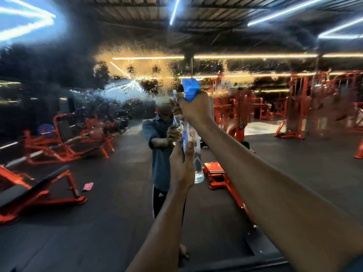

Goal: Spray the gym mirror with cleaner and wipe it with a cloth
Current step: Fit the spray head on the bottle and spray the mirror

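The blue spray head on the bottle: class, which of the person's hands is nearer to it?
Right. The right hand grips the bottle's neck directly under the blue spray head, touching it. The left hand holds the clear bottle lower down its body.

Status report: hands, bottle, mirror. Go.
Right hand grips spray bottle at blue trigger head; left hand holds its body. Mirror wet with droplets. No cloth in hand. Nothing blocking.

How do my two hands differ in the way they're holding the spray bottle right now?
The right hand grips the spray bottle high, at the neck under the blue trigger head; the left hand holds the clear body lower down. The right arm reaches in from the right, the left comes up from below. Both hold the same bottle.
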Tool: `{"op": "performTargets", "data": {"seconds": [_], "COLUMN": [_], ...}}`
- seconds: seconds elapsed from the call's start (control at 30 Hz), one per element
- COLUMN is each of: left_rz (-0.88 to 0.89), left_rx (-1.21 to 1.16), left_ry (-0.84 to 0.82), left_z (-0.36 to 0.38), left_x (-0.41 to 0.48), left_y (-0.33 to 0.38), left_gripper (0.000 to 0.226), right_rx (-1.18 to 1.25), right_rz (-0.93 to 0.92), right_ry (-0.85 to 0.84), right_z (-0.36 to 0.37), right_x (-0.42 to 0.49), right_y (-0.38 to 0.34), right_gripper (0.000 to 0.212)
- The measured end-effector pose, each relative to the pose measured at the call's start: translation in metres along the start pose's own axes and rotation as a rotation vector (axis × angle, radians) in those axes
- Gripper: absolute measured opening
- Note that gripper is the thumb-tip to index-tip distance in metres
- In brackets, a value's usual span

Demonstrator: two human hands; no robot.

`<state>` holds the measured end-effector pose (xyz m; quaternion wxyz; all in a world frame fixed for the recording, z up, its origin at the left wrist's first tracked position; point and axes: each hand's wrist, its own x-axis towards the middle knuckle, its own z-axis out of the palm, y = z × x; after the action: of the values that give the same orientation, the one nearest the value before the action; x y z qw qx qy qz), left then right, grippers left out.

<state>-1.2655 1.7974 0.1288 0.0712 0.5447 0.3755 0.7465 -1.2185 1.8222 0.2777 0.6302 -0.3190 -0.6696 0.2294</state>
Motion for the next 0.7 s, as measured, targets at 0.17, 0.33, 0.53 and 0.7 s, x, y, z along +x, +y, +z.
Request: {"op": "performTargets", "data": {"seconds": [0.17, 0.33, 0.53, 0.7], "left_rz": [-0.011, -0.015, -0.033, -0.034], "left_rx": [0.003, -0.043, -0.101, -0.069], "left_ry": [-0.009, -0.047, -0.077, -0.115], "left_z": [0.024, 0.047, 0.081, 0.109], "left_x": [0.007, 0.022, 0.045, 0.060], "left_y": [-0.011, -0.025, -0.044, -0.061], "left_gripper": [0.055, 0.061, 0.068, 0.062], "right_rx": [-0.010, -0.025, -0.068, -0.106], "right_rz": [0.015, 0.017, 0.019, 0.043], "right_ry": [0.023, 0.044, 0.074, 0.105], "right_z": [-0.016, -0.030, -0.041, -0.055], "right_x": [0.015, 0.038, 0.072, 0.094], "right_y": [0.013, 0.030, 0.050, 0.068], "right_gripper": [0.036, 0.033, 0.028, 0.024]}}
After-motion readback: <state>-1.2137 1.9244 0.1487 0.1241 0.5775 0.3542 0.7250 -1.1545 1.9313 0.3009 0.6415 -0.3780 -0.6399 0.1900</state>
